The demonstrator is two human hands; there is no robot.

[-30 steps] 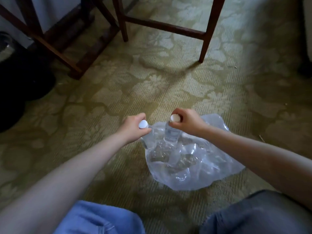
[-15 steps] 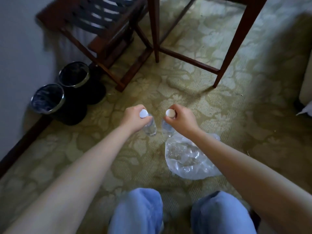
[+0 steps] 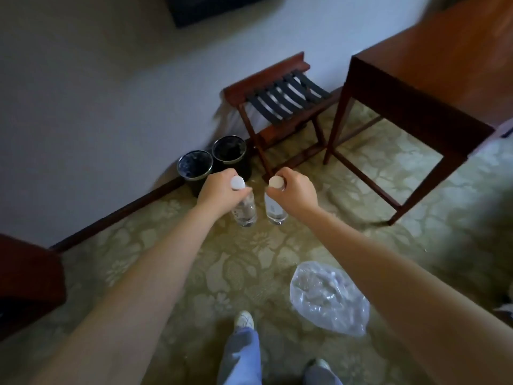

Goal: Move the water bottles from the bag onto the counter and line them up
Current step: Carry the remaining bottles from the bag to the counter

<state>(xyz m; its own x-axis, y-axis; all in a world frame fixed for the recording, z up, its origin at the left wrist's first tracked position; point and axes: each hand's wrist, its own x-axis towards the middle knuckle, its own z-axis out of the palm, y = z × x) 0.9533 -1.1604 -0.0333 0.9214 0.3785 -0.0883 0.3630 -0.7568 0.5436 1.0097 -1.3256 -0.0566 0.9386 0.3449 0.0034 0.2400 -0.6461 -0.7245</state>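
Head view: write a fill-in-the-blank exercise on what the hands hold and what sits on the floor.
1. The left hand and the right hand each grip one water ____ just below its cap.
2. The plastic bag lies on the carpet, nearer the ____ forearm.
3. By the wall stand ____ black bins.

Missing words: bottle; right; two.

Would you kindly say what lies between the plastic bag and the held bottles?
Only bare carpet, in the head view, separates the plastic bag from the left bottle in the left hand and the right bottle in the right hand.
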